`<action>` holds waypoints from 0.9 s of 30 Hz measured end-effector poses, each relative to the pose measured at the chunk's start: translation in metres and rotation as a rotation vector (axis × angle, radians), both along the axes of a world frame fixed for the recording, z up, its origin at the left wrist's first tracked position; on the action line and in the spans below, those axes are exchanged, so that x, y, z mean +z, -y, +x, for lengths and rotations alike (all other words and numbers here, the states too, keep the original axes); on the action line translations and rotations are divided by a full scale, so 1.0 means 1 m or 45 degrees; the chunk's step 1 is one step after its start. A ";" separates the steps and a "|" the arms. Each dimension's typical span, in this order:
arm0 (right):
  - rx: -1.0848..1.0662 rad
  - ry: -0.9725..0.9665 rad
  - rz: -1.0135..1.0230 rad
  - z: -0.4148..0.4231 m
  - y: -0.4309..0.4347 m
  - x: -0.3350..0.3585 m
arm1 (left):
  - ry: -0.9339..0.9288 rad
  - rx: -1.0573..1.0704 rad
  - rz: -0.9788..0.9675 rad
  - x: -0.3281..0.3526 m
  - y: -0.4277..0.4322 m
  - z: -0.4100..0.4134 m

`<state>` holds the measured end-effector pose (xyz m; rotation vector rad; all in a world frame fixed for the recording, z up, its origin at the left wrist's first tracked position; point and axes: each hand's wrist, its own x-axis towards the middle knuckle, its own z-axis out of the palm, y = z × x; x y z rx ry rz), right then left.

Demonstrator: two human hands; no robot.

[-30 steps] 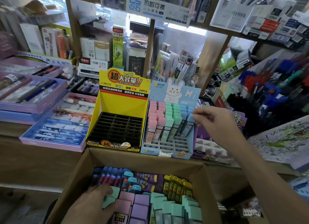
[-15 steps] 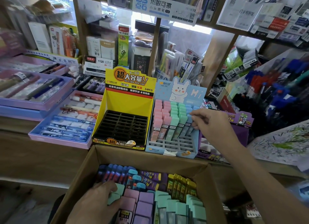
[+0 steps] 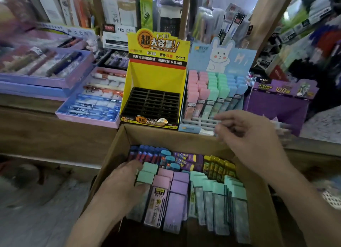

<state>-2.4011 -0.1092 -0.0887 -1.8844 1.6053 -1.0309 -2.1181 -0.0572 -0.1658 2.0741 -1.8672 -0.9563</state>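
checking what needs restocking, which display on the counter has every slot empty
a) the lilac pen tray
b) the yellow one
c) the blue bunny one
b: the yellow display has a black slotted tray with nothing standing in it, while the bunny display beside it holds rows of pink, green and blue cases.

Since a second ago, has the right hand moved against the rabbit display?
Yes: the right hand has drawn back from the rabbit display, down toward the cardboard box.
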 end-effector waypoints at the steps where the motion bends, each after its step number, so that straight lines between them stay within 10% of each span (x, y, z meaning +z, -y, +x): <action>1: 0.030 0.011 0.076 0.002 -0.007 -0.008 | -0.004 -0.015 0.011 -0.002 -0.003 0.002; 27: 0.298 -1.161 1.017 -0.022 -0.046 -0.048 | -0.316 -0.602 0.265 -0.012 -0.002 -0.088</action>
